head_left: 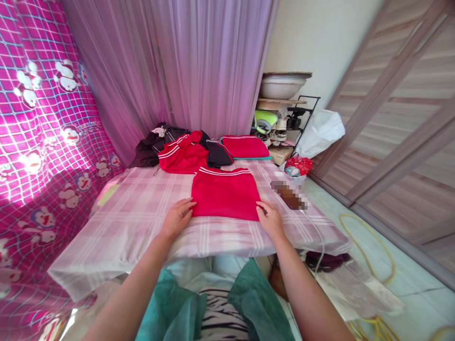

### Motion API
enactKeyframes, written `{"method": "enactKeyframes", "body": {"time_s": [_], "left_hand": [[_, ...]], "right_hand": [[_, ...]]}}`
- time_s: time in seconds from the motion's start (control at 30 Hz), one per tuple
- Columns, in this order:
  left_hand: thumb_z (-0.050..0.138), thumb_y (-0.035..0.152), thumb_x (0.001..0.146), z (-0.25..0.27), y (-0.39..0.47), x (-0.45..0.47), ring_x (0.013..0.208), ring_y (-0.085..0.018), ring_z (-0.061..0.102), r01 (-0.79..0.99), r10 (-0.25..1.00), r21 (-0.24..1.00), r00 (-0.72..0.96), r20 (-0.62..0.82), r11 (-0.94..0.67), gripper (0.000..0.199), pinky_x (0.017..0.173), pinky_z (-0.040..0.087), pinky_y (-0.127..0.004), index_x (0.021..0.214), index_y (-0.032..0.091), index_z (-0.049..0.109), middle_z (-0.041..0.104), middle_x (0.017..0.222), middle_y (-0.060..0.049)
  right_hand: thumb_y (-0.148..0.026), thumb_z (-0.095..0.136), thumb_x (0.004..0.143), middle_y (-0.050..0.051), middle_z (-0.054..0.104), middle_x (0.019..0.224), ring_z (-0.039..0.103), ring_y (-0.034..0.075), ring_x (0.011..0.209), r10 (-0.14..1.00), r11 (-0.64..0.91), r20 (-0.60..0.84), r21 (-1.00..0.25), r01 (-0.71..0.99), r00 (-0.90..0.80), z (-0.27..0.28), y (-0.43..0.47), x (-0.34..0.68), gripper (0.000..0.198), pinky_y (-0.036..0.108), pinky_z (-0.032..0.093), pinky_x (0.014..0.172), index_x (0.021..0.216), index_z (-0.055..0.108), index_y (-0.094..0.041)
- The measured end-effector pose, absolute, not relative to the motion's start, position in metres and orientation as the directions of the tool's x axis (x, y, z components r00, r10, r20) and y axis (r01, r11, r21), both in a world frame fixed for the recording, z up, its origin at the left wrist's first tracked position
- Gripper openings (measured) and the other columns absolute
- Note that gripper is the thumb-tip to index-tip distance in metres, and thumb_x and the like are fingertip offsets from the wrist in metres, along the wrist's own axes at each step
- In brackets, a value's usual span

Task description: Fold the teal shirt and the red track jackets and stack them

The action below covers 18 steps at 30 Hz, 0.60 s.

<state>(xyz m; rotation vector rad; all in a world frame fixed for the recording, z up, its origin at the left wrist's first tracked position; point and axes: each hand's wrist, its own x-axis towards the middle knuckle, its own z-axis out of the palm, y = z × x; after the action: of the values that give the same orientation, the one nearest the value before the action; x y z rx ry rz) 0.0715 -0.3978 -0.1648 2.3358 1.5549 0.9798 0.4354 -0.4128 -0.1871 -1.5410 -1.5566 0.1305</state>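
A red garment (225,194), folded into a flat, near-square shape, lies in front of me on the checked tablecloth. Two white stripes run along its far edge. At its near left corner is my left hand (177,217), fingers and thumb closed on the side edge. My right hand (270,219) grips the opposite edge the same way, near the right corner. Beyond the garment lies a loose heap: a crumpled red garment with white stripes (185,156), a dark navy one (218,152) and black clothing (147,149). What kind of garment the folded one is, I cannot tell.
A folded red stack (245,147) lies at the table's far right. Right of my hand is a blurred phone-like object (289,195) with a white cable (320,232). A shoe rack (284,123) and white bag (323,132) stand behind. A pink patterned curtain (46,142) hangs left.
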Motion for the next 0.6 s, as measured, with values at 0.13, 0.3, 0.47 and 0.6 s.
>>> {"method": "enactKeyframes", "body": {"time_s": [0.13,0.3,0.47,0.6], "left_hand": [[0.046,0.029,0.088,-0.161,-0.401,0.075,0.118,-0.021,0.062,0.769,0.863,0.424,0.321,0.39,-0.478,0.036,0.11,0.044,-0.044,0.111,0.025,0.072,0.072,0.122,-0.004],[0.06,0.043,0.083,-0.16,-0.403,0.078,0.127,-0.026,0.055,0.818,0.881,0.367,0.323,0.346,-0.444,0.046,0.113,0.038,-0.048,0.124,0.023,0.066,0.066,0.132,-0.008],[0.062,0.04,0.082,-0.16,-0.404,0.077,0.134,-0.029,0.049,0.863,0.91,0.325,0.302,0.286,-0.388,0.053,0.116,0.03,-0.053,0.133,0.026,0.059,0.061,0.139,-0.008],[0.059,0.039,0.086,-0.152,-0.401,0.072,0.132,-0.029,0.051,0.879,0.9,0.241,0.352,0.256,-0.412,0.048,0.117,0.026,-0.055,0.132,0.027,0.058,0.064,0.135,-0.007]], "right_hand": [[-0.038,0.05,0.083,0.013,0.068,0.122,0.063,0.027,0.112,0.84,0.214,0.505,-0.643,0.736,0.197,-0.188,-0.415,0.437,0.035,0.047,0.05,0.098,0.101,0.075,-0.021],[-0.028,0.056,0.077,0.011,0.061,0.136,0.052,0.028,0.13,0.861,0.332,0.508,-0.582,0.743,0.012,-0.184,-0.419,0.439,0.037,0.052,0.038,0.111,0.109,0.074,-0.023],[-0.016,0.056,0.068,0.01,0.048,0.149,0.039,0.028,0.141,0.9,0.403,0.374,-0.522,0.752,-0.223,-0.18,-0.426,0.445,0.063,0.053,0.032,0.115,0.131,0.063,-0.023],[-0.018,0.054,0.075,0.013,0.049,0.148,0.043,0.026,0.139,0.889,0.428,0.366,-0.455,0.781,-0.274,-0.178,-0.431,0.453,0.058,0.051,0.036,0.114,0.132,0.062,-0.02]]}}
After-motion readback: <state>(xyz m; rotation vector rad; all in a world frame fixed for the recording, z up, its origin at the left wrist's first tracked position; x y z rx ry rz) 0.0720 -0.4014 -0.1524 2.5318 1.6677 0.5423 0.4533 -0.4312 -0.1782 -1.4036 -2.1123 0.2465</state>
